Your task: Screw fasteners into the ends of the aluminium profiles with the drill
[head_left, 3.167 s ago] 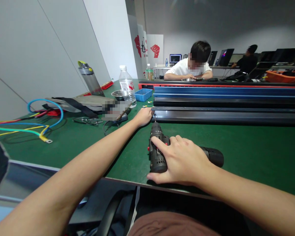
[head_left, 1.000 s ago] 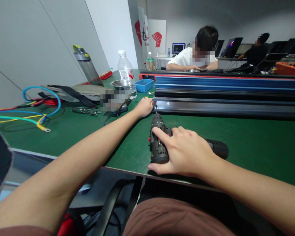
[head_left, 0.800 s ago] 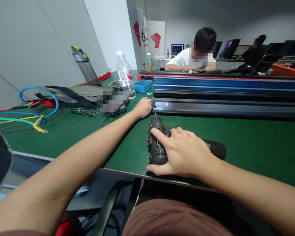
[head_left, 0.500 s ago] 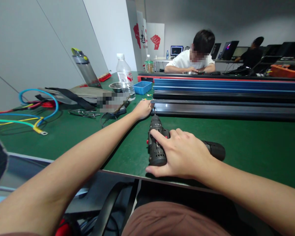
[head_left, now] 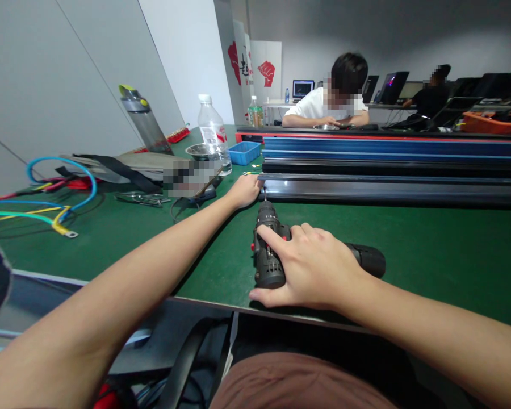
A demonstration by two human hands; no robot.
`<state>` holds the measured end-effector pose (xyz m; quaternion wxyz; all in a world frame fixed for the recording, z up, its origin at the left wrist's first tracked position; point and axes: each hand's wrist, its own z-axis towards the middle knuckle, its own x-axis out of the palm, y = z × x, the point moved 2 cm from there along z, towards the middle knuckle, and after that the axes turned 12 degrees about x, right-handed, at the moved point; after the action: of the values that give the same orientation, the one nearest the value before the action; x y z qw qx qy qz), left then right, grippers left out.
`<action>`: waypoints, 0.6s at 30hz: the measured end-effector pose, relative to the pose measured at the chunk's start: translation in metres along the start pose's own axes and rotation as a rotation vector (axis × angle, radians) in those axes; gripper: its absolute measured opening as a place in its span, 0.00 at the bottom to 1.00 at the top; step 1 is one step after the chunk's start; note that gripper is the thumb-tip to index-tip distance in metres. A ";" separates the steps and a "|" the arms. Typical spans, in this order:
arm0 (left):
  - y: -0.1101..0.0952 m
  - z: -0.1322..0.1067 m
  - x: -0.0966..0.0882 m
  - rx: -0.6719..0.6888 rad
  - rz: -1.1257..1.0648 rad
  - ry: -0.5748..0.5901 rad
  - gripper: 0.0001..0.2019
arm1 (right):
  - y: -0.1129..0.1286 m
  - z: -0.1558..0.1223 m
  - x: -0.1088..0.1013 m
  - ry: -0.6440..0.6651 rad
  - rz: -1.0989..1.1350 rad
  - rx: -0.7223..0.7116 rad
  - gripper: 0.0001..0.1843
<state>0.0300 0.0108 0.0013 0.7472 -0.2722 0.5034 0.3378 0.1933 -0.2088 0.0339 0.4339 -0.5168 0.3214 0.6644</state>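
A black cordless drill lies on its side on the green table, its bit pointing at the near end of a long black metal rail. My right hand is wrapped over the drill's body, forefinger stretched along it. My left hand is closed at the rail's left end, right beside the drill bit; whatever it pinches there is too small to make out.
Blue and black rails are stacked behind the near one. To the left are a water bottle, a metal bowl, a small blue tray, a grey flask, pliers and coloured cables. A person in white sits across the table.
Hands and drill keep their places against the rail. Only the head camera has drifted slightly, shifting the scene a little to the left.
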 end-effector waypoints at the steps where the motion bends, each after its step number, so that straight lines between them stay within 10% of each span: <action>1: -0.001 0.000 0.000 -0.001 0.007 0.005 0.26 | 0.000 0.000 0.000 -0.001 -0.001 0.002 0.47; 18: 0.000 0.000 -0.002 -0.014 0.026 0.016 0.22 | 0.000 0.000 0.000 0.001 0.019 0.021 0.49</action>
<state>0.0293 0.0105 0.0031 0.7366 -0.2735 0.5108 0.3488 0.1928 -0.2086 0.0338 0.4328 -0.5092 0.3336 0.6649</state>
